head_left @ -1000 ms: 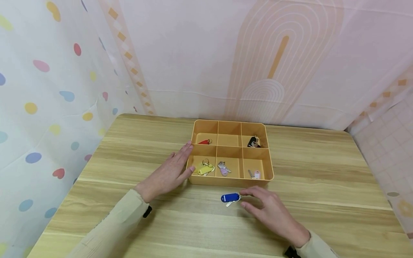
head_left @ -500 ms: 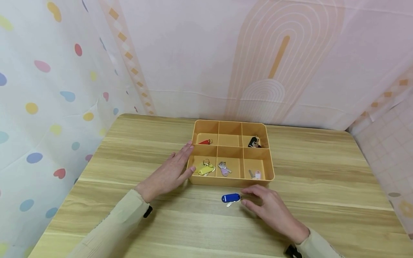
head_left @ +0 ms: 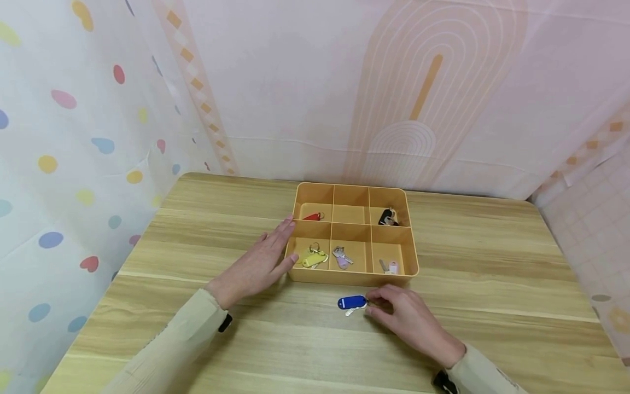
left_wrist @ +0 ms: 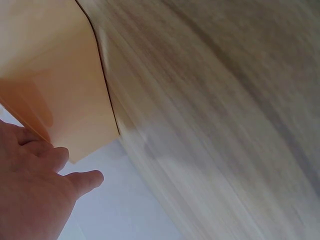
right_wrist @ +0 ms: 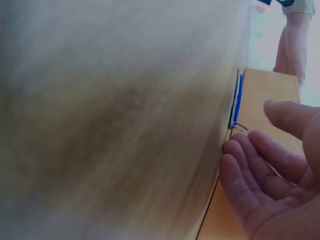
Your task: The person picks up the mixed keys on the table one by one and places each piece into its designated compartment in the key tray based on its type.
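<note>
In the head view a blue key tag (head_left: 351, 302) lies on the table in front of the box, with a silver key (head_left: 351, 311) beside it. My right hand (head_left: 410, 320) is at its ring end, thumb and fingers bent around the ring but apart. The right wrist view shows the metal ring (right_wrist: 240, 127) right by the fingertips, inside the gap below the thumb. My left hand (head_left: 256, 268) rests with extended fingers against the left wall of the orange six-compartment box (head_left: 351, 278).
Inside the box are a red tag (head_left: 312, 216), black-tagged keys (head_left: 386, 217), a yellow tag (head_left: 314, 259), a purple tag with keys (head_left: 342, 261) and a pale pink tag (head_left: 392, 267). The wooden table (head_left: 236, 202) meets a patterned curtain (head_left: 295, 109) behind.
My right hand's thumb and fingers have drawn slightly closer together and a little left, toward the ring of the blue key tag. The left hand and box have stayed in place.
</note>
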The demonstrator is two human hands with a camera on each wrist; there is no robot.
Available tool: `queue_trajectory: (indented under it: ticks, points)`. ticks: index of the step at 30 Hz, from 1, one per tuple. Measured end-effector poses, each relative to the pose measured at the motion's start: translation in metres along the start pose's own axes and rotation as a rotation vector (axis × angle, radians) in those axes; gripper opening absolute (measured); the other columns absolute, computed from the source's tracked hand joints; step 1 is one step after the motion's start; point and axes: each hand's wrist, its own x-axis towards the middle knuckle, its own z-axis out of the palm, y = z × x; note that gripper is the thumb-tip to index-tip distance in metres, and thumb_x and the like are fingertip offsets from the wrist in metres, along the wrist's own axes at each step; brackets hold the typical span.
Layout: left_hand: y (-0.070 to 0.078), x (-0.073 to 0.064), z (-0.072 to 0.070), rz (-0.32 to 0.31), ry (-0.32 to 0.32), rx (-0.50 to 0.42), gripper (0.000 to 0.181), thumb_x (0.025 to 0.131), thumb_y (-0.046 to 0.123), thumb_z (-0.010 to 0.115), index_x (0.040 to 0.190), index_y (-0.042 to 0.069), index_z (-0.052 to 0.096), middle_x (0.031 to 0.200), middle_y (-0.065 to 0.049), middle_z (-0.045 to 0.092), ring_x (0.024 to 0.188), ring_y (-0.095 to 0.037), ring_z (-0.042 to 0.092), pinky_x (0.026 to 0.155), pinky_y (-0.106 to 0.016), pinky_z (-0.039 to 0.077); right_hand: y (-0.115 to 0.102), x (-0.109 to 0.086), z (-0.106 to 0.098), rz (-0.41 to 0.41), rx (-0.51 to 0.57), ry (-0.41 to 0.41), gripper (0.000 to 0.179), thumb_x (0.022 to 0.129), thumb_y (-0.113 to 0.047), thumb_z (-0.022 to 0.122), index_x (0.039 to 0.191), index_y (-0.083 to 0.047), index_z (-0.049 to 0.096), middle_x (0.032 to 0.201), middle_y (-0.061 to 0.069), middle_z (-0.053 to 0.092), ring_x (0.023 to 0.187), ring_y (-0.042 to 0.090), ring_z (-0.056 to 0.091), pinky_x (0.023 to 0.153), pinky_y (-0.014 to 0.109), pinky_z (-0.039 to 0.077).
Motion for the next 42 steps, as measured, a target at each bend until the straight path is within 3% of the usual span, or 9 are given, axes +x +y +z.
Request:
queue_trajectory:
  ticks: [13, 23, 42]
  points:
    - [-0.001, -0.001, 0.0, 0.007, 0.004, -0.008, 0.075, 0.112, 0.05, 0.033, 0.166, 0.002, 0.009, 0.173, -0.011, 0.005, 0.159, -0.027, 0.011, 0.124, -0.06, 0.019, -0.005, 0.01, 0.005, -0.046, -0.114, -0.017, 0.01, 0.088, -0.014, 0.083, 0.094, -0.015, 0.076, 0.087, -0.012, 0.066, 0.075, 0.0, 0.055, 0.065, 0.022, 0.051]
    - [0.001, -0.001, -0.001, -0.001, 0.0, -0.016, 0.076, 0.112, 0.05, 0.033, 0.166, 0.002, 0.01, 0.173, -0.011, 0.005, 0.158, -0.027, 0.012, 0.124, -0.06, 0.019, -0.01, 0.012, 0.007, -0.077, -0.207, 0.002, 0.009, 0.087, -0.009, 0.084, 0.088, -0.014, 0.077, 0.083, -0.01, 0.067, 0.073, 0.001, 0.059, 0.064, 0.023, 0.054]
    - [0.002, -0.001, -0.002, -0.005, -0.005, -0.02, 0.076, 0.112, 0.049, 0.033, 0.166, 0.002, 0.009, 0.173, -0.01, 0.003, 0.158, -0.028, 0.013, 0.124, -0.059, 0.02, -0.02, 0.003, -0.012, -0.184, -0.074, 0.106, 0.012, 0.088, -0.009, 0.083, 0.09, -0.018, 0.075, 0.09, -0.011, 0.073, 0.078, -0.001, 0.063, 0.066, 0.022, 0.056]
